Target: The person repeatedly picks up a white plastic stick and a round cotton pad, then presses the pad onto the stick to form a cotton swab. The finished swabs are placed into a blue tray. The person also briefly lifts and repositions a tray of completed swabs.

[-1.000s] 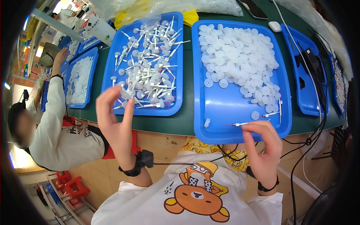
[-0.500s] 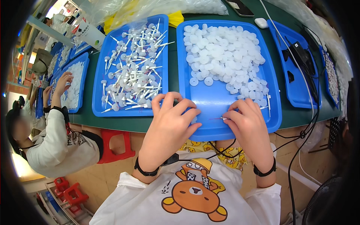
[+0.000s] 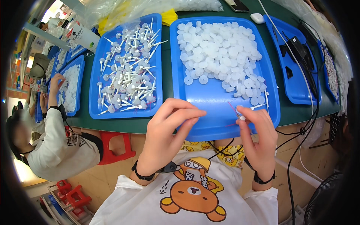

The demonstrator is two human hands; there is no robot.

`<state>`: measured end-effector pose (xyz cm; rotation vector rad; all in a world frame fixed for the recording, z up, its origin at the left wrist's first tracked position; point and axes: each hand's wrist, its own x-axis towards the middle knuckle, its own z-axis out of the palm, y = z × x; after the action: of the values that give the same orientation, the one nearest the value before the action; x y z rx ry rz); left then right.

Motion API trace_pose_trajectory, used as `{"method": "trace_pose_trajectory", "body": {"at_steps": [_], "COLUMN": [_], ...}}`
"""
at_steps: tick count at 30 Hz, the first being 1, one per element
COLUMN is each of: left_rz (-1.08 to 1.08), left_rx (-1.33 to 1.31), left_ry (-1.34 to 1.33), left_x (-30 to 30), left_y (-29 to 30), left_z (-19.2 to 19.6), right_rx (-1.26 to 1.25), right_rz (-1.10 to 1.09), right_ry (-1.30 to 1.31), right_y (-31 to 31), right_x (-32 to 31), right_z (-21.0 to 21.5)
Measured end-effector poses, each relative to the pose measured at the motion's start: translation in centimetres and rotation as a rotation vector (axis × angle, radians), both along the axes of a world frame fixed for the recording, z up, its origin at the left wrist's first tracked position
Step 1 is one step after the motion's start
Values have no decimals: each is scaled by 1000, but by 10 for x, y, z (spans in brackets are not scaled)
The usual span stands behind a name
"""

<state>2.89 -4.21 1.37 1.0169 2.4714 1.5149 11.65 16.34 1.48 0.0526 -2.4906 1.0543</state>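
Observation:
My right hand (image 3: 259,139) is closed over the near right part of a blue tray (image 3: 208,94), thumb and forefinger pinching a small white part with thin red wires (image 3: 242,118). One wire slants up and another runs left from the fingers. At the tray's near left edge, my left hand (image 3: 165,129) has its thumb and fingers pressed together; whatever may be between them is hidden. Translucent white discs (image 3: 217,50) with centre holes are heaped in the far half of this tray. White sticks (image 3: 267,100) lie against its right side.
To the left, another blue tray (image 3: 159,67) holds many discs on white sticks with red wires. A tray with a black adapter (image 3: 298,48) and cables stands at right. A co-worker (image 3: 52,138) sits at far left, near a paper cup (image 3: 83,36) and a red stool (image 3: 117,146).
My right hand has turned and opened out the view of the white part and its wires. My left fingers have straightened and drawn together. The view has shifted slightly.

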Motion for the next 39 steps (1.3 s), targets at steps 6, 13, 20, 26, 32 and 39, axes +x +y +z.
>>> {"method": "trace_pose_trajectory", "body": {"at_steps": [6,13,20,26,32,39], "left_rz": [-61,-220,-357,-405,-368,-299], "left_rx": [517,936,889,859,787,678], "left_ry": [-602,-821,-980,-1006,-966,-756], "left_x": [13,21,22,24,26,26], "left_y": [-4,-6,-8,-8,-7,-2], "left_z": [-4,-18,-13,-10,-5,-11], "right_rx": [-57,-82,-66,-45,19,344], "right_rz": [98,240,302,353,332,258], "right_ry": [-61,30,20,40,108,188], "right_y": [-7,-13,-17,-20,-19,-15], "right_x": [11,21,23,22,20,16], "right_z": [20,23,27,19,14,24]}}
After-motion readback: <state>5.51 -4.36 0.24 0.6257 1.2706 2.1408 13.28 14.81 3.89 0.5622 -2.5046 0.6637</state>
